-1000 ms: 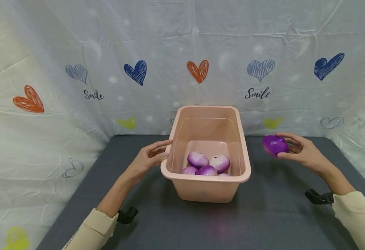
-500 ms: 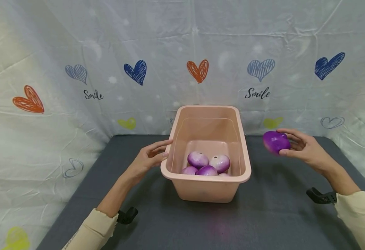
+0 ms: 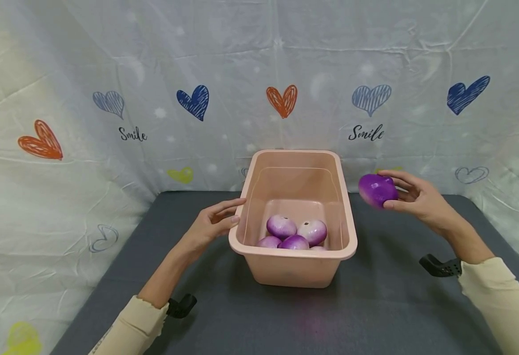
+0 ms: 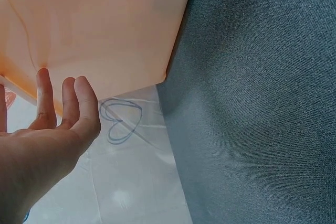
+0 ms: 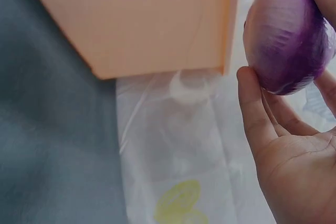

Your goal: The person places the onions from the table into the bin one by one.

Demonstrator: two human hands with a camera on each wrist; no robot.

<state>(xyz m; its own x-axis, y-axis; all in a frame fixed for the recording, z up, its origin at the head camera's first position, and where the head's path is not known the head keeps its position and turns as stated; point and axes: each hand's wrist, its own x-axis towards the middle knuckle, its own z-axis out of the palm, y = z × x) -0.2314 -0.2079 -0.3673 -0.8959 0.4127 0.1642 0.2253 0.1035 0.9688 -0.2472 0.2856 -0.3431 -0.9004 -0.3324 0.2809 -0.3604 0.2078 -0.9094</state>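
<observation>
A pink plastic bin [image 3: 259, 268] stands on the dark grey table [image 3: 375, 305]; several purple-and-white onions [image 3: 281, 227] lie in its near end. My right hand [image 3: 412, 199] holds a purple onion [image 3: 377, 190] in the air just right of the bin's far right rim; the right wrist view shows that onion [image 5: 286, 35] gripped between thumb and fingers beside the bin's wall [image 5: 152, 19]. My left hand [image 3: 212, 224] rests with straight fingers against the bin's left side, seen again in the left wrist view as fingers [image 4: 79, 106] touching the bin wall [image 4: 100, 24].
A white cloth backdrop [image 3: 259, 74] printed with hearts and "Smile" rises behind and to both sides of the table. Black wrist mounts [image 3: 439, 266] show on both forearms. Grey table surface [image 4: 262, 103] lies open left of the bin.
My right hand has carried the purple onion up and to the left, closer to the bin's right rim. The left hand has stayed on the bin.
</observation>
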